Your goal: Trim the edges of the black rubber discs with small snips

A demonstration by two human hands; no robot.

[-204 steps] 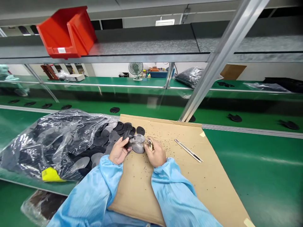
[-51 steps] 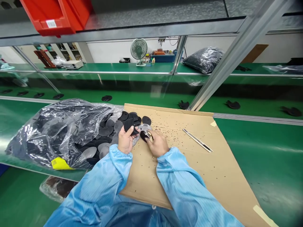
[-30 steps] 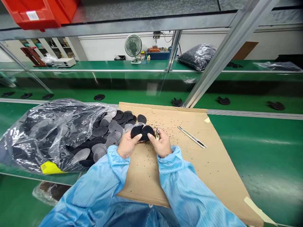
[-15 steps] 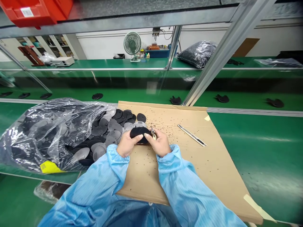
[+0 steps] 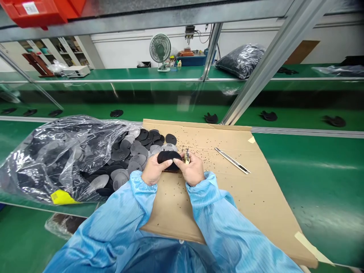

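Note:
A stack of black oval discs (image 5: 170,156) is gripped between both hands above the cardboard. My left hand (image 5: 152,169) closes on its left side, thumb across the front edge. On the right, my right hand (image 5: 194,169) pinches the same stack with the thumb. Small cutters (image 5: 187,156), metal-jawed with pale yellow handles, are also held in that hand, jaws pointing up; the fingers behind are partly hidden. Left of my hands a pile of loose black and grey discs (image 5: 138,149) spills from a clear plastic bag (image 5: 61,148).
A slim utility knife (image 5: 232,160) lies on the cardboard sheet (image 5: 227,204), right of my hands, among scattered black specks. A slanting metal post (image 5: 256,72) rises behind the sheet. Beyond it, black parts (image 5: 211,118) sit spaced along the green belt (image 5: 159,113).
The cutters in my right hand have turned more upright and stand a little apart from the discs. Both hands keep hold of the stack. The view has shifted slightly.

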